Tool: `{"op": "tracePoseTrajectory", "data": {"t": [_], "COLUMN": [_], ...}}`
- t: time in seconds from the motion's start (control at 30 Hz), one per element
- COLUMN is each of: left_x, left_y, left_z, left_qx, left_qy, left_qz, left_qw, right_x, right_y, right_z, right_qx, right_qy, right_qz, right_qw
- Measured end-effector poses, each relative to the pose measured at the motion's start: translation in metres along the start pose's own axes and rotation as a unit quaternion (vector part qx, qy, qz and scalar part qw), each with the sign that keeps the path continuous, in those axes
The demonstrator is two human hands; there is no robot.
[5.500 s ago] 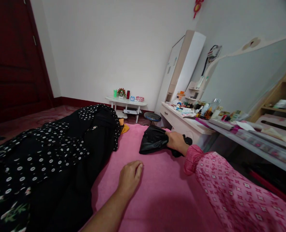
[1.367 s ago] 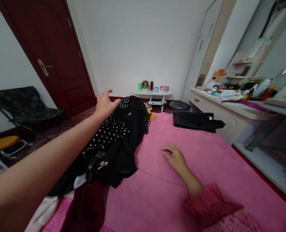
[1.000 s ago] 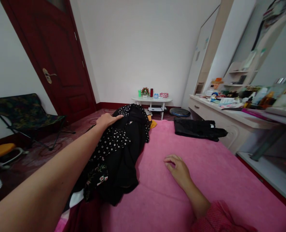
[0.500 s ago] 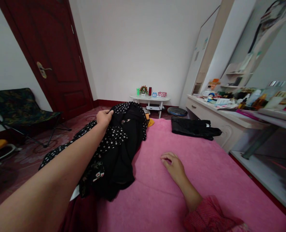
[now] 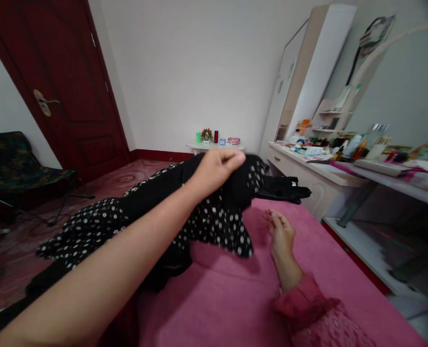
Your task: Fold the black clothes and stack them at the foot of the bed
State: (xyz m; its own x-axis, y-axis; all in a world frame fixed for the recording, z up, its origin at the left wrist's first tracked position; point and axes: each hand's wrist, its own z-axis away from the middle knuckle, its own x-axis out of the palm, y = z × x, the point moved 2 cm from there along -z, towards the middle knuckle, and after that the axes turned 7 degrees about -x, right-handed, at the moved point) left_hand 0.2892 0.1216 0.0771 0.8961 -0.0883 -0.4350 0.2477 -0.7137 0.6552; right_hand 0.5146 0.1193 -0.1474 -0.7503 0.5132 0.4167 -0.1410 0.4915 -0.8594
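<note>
My left hand (image 5: 219,166) is closed on a black garment with white dots (image 5: 217,219) and holds part of it raised. The dotted cloth hangs down from the fist, while more black fabric trails to the lower left. It looks like a dress or blouse, but the bunching hides its shape. Over the pink bed cover (image 5: 221,299), my right hand (image 5: 281,231) hovers with fingers curled and thumb near the fingertips, apart from the cloth. I see nothing between those fingers. Behind the raised garment lies a folded black garment (image 5: 286,189), partly covered from view.
To the right stands a white dressing table (image 5: 296,166) crowded with bottles and small items. A small white table (image 5: 190,145) with a green cup and other objects is by the far wall. At left are a camouflage folding chair (image 5: 15,164) and a dark red door (image 5: 51,58).
My left hand has swung to the right, lifting the dotted garment across the bed. My right hand has moved slightly up and right. The view has turned a little to the right.
</note>
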Motion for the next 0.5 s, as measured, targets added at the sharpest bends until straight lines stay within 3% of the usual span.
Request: {"op": "tracePoseTrajectory", "data": {"t": [0.07, 0.1, 0.17, 0.2, 0.27, 0.33, 0.43, 0.5], "left_x": [0.035, 0.052, 0.078, 0.089, 0.102, 0.109, 0.111, 0.109], "left_y": [-0.02, -0.038, -0.076, -0.093, -0.115, -0.125, -0.124, -0.119], "left_z": [0.039, 0.061, 0.104, 0.122, 0.146, 0.157, 0.162, 0.162], "left_qx": [-0.049, -0.103, -0.224, -0.249, -0.246, -0.224, -0.205, -0.199], "left_qy": [-0.121, -0.178, -0.283, -0.32, -0.308, -0.276, -0.248, -0.232], "left_qz": [-0.078, -0.144, -0.255, -0.293, -0.34, -0.359, -0.359, -0.354], "left_qw": [0.988, 0.968, 0.897, 0.866, 0.854, 0.863, 0.876, 0.884], "right_x": [-0.014, -0.019, -0.022, -0.019, -0.009, 0.004, 0.016, 0.018], "right_y": [-0.007, -0.01, -0.013, -0.013, -0.009, -0.004, 0.003, 0.004], "right_z": [-0.017, -0.023, -0.028, -0.028, -0.021, -0.01, 0.008, 0.017], "right_qx": [0.05, 0.074, 0.109, 0.115, 0.094, 0.029, -0.069, -0.075], "right_qy": [0.0, -0.009, -0.046, -0.075, -0.148, -0.224, -0.28, -0.284], "right_qz": [-0.018, -0.008, 0.043, 0.076, 0.149, 0.257, 0.461, 0.555], "right_qw": [0.999, 0.997, 0.992, 0.988, 0.973, 0.94, 0.839, 0.778]}}
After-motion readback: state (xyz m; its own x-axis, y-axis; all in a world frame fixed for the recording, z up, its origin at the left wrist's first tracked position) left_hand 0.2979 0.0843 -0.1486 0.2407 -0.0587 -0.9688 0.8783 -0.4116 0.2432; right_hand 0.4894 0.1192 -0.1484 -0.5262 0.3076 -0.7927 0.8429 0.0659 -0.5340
